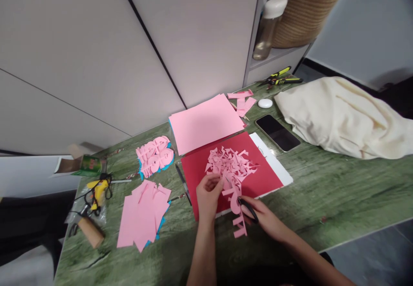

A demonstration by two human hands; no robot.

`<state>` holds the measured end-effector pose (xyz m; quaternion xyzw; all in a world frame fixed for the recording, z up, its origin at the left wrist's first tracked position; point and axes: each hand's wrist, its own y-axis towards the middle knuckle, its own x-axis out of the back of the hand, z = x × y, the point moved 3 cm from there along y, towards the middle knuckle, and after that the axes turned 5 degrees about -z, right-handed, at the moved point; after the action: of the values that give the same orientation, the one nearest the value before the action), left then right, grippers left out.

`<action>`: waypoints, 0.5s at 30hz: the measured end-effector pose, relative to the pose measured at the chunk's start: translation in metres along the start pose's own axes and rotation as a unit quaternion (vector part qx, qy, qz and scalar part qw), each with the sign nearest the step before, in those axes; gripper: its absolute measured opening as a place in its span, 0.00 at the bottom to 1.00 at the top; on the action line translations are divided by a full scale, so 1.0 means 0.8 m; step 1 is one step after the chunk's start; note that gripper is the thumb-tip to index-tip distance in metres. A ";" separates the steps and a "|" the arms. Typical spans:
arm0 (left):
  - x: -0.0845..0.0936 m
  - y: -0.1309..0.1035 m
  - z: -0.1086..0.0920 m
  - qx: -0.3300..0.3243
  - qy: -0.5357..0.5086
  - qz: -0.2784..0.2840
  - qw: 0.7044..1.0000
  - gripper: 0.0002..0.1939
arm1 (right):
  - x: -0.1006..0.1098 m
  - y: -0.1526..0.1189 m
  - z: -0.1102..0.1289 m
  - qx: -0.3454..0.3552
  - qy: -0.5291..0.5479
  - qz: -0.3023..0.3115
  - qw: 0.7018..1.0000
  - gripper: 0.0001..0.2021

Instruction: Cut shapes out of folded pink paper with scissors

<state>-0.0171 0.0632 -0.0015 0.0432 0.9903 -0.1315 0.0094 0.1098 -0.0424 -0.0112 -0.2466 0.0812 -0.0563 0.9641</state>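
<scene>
My left hand (208, 193) pinches the upper end of a pink paper cutout (235, 204) over the front of a red sheet (264, 170). Black-handled scissors (250, 208) are in my right hand (266, 219), its fingers wrapped round the handles, with the blades beside the cutout. The cutout hangs down past the sheet's near edge, with strips sticking out to its left. Just beyond my hands, a loose heap of small pink scraps (230, 161) lies on the red sheet.
Pink sheets (206, 124) lie behind the red one. Pink cutouts (156, 155), pink pieces (143, 215) and a yellow glue gun (98, 191) sit left on the green table (338, 200). A phone (277, 132), cream cloth (345, 116) and pliers (284, 79) are right.
</scene>
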 end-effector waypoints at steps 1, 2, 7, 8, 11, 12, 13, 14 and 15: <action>0.000 0.000 -0.001 0.000 0.000 0.002 1.000 0.11 | -0.001 0.000 0.001 -0.001 -0.002 0.000 1.000 0.20; -0.001 0.000 -0.001 0.000 -0.001 0.004 1.000 0.11 | -0.001 -0.001 0.002 -0.003 -0.002 0.002 1.000 0.20; -0.002 -0.002 -0.002 -0.005 -0.001 -0.003 1.000 0.11 | -0.005 0.000 0.000 0.000 0.029 0.012 1.000 0.18; -0.003 -0.002 -0.001 -0.005 -0.002 -0.005 1.000 0.11 | -0.006 0.001 0.000 0.004 0.041 0.010 0.999 0.18; -0.003 -0.002 0.001 -0.005 -0.006 -0.009 1.000 0.11 | -0.009 0.003 0.000 0.026 0.083 0.018 0.996 0.18; -0.003 -0.002 0.001 -0.007 -0.008 -0.009 1.000 0.12 | -0.010 0.003 0.001 0.033 0.098 0.023 0.994 0.19; -0.004 -0.002 0.001 -0.009 -0.010 -0.007 1.000 0.12 | -0.011 0.004 0.001 0.038 0.109 0.027 0.993 0.20; -0.004 -0.002 0.001 -0.010 -0.012 -0.004 1.000 0.12 | -0.011 0.004 0.002 0.042 0.115 0.031 0.992 0.20; -0.004 -0.002 0.001 -0.010 -0.014 0.000 1.000 0.13 | -0.011 0.005 0.002 0.043 0.117 0.033 0.992 0.20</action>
<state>-0.0141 0.0613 -0.0017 0.0415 0.9913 -0.1225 0.0238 0.1014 -0.0371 -0.0104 -0.1941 0.1994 -0.0564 0.9589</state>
